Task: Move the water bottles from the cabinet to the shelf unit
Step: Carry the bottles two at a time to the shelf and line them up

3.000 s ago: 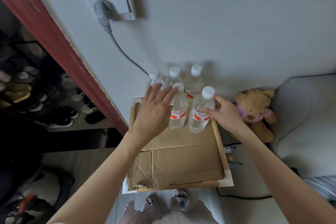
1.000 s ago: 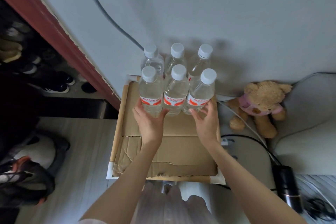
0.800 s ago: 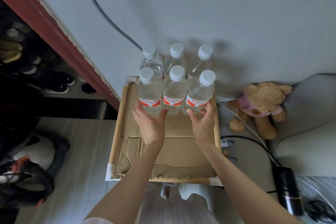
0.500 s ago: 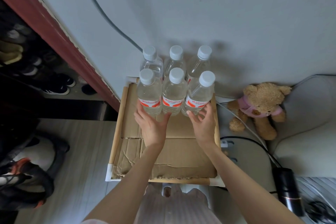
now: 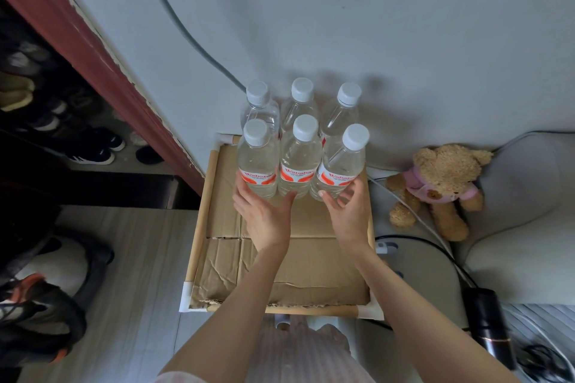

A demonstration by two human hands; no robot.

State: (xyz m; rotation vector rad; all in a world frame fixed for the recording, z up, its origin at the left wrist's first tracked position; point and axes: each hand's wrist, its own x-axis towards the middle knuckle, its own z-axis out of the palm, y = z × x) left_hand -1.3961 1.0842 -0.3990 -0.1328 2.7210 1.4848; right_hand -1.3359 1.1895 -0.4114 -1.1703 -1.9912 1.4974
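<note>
Clear water bottles [image 5: 299, 152], six in two rows, are stood on the cardboard-lined shelf top [image 5: 280, 261] against the wall. Their bases are touched by the left hand [image 5: 267, 214] and right hand [image 5: 350, 211], fingers spread, nothing gripped. Placement is judged nearly finished.

A pale grey wall [image 5: 373, 25] carries a grey power cable [image 5: 183, 25]. Left, a dark red door frame [image 5: 93, 50] opens onto shoes [image 5: 90, 149]. The floor [image 5: 137, 274] is light wood-look; a teddy bear [image 5: 441, 186] leans against a white cushion [image 5: 529, 196].
</note>
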